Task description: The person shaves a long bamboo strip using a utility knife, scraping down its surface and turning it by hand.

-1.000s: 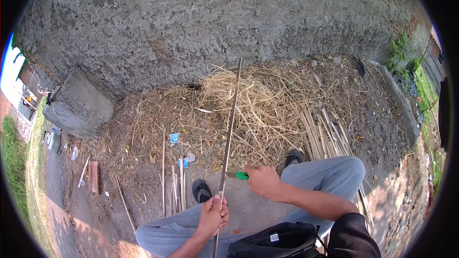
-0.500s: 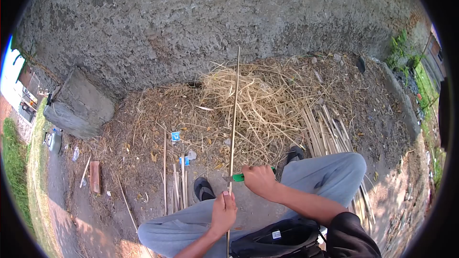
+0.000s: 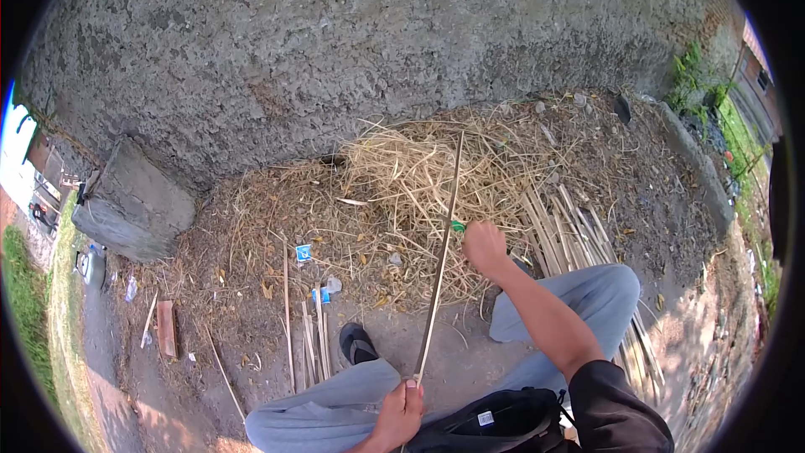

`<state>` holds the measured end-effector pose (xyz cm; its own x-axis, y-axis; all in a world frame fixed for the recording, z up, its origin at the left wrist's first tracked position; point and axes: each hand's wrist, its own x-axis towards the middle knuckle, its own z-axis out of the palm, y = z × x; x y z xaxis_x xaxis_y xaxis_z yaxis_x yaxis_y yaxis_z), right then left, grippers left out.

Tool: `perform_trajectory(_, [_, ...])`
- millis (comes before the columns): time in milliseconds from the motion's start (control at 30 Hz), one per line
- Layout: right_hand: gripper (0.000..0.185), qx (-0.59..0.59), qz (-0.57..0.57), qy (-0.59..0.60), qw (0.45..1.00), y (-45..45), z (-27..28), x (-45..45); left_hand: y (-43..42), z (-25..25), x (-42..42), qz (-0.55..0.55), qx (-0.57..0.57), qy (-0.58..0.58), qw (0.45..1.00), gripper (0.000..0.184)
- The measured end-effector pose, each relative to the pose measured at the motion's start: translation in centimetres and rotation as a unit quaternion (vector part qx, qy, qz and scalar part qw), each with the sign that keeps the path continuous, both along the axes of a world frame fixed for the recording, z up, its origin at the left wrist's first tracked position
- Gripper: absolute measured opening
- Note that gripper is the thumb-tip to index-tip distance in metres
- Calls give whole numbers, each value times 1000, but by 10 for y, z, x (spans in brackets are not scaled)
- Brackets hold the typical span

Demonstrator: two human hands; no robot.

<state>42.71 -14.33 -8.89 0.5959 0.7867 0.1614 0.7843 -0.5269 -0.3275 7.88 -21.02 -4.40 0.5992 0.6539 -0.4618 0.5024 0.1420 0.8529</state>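
A long, narrow bamboo strip (image 3: 438, 285) slants up and away from my lap, its far end over the straw-like shavings. Near its lower end, my left hand (image 3: 399, 413) is closed around it, thumb on top. My right hand (image 3: 485, 249) grips a green-handled knife (image 3: 458, 226) farther up, right beside the strip. Most of the handle is hidden in my fist, and the blade is hard to make out against the strip.
A heap of pale shavings (image 3: 411, 168) lies against the rough wall (image 3: 352, 42). Split strips (image 3: 562, 231) rest on the ground at right, with several more (image 3: 314, 340) left of my foot. A concrete block (image 3: 138, 197) and a brick (image 3: 167, 329) are farther left.
My right hand has moved the knife forward along the strip, away from my body. My left hand has dropped closer to my lap, and the strip now leans to the right.
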Motion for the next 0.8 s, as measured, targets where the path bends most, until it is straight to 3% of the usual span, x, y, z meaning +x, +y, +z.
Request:
perform_trajectory(67, [8,-30,-12,12,999,5,1,18,-9,-29,-21,5,227,25,974,39])
perform_trajectory(100, [8,-28,-23,7,999,9,-3,23,-1,-13,-18,2,227,23,974,39])
perform_trajectory(167, [8,-38,-33,0,999,17,-2,25,13,37,-16,-6,103,31,994,42])
perform_trajectory(267, [8,-36,-62,-2,997,27,0,50,2,32,-37,-20,125,41,991,46])
perform_trajectory(433, [8,-20,-66,-17,998,27,-6,78,6,66,-57,-42,104,81,990,43])
perform_trajectory(500, [9,23,-131,182,974,26,-36,118,4,65,-64,-64,124,80,987,41])
perform_trajectory(533, [9,25,-130,183,974,20,-36,122,3,59,-69,-56,134,73,987,39])
perform_trajectory(567, [18,39,-136,410,901,15,-36,127,4,53,-73,-45,144,66,986,36])
perform_trajectory(600, [28,48,-133,612,778,10,-30,128,5,53,-71,-42,146,65,986,36])
perform_trajectory(633, [38,52,-124,779,613,8,-24,128,5,54,-67,-24,178,81,980,34])
perform_trajectory(667, [38,50,-123,777,616,3,-23,121,4,53,-64,-5,209,98,973,32])
perform_trajectory(733, [33,-111,-116,542,825,-12,-4,84,7,44,-61,0,231,103,968,30])
perform_trajectory(767, [33,-109,-115,542,825,-18,-5,75,9,42,-61,1,254,110,961,29])
perform_trajectory(800, [25,-171,-14,358,918,-24,-7,66,12,44,-61,1,256,111,960,29])
